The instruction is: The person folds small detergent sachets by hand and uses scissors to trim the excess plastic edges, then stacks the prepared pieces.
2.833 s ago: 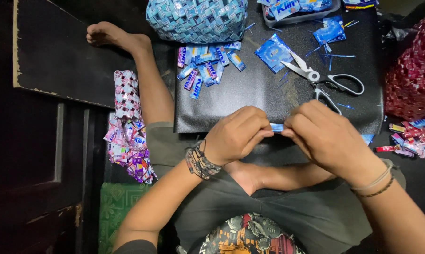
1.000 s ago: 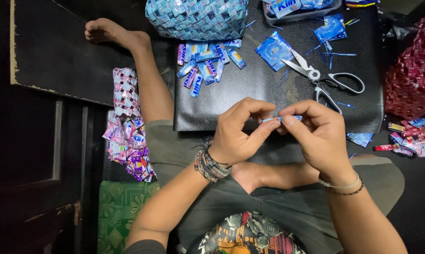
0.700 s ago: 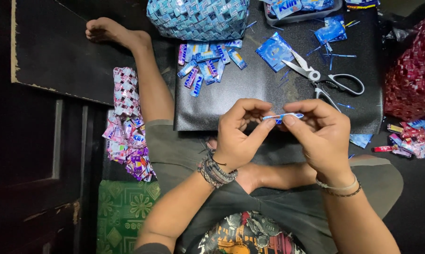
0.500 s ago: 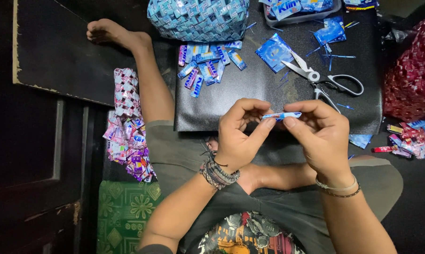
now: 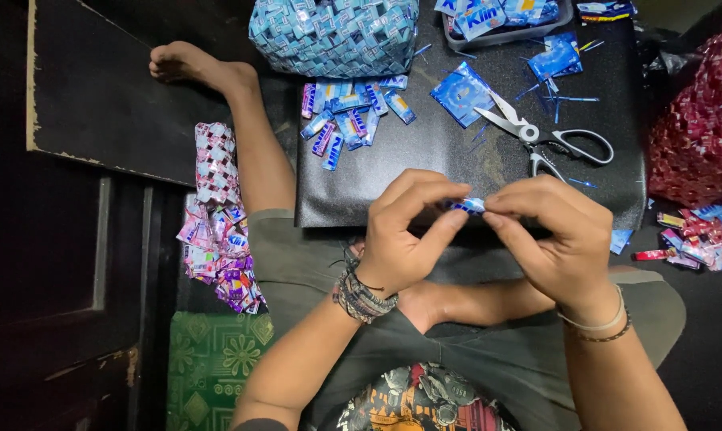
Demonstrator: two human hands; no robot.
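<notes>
Your left hand point(image 5: 405, 231) and right hand point(image 5: 557, 235) pinched a folded blue wrapper strip point(image 5: 466, 206) between them. You held it just below the scissors point(image 5: 545, 136).

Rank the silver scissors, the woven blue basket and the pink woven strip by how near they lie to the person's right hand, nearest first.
From the right hand:
1. Silver scissors, just above it on the black board.
2. Woven blue basket, farther up and to the left, at the top edge.
3. Pink woven strip, far left beyond the leg.

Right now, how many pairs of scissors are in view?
1. The scissors lie open on the black board, beyond the right hand, beside a blue wrapper. More could hide under wrappers.
</notes>
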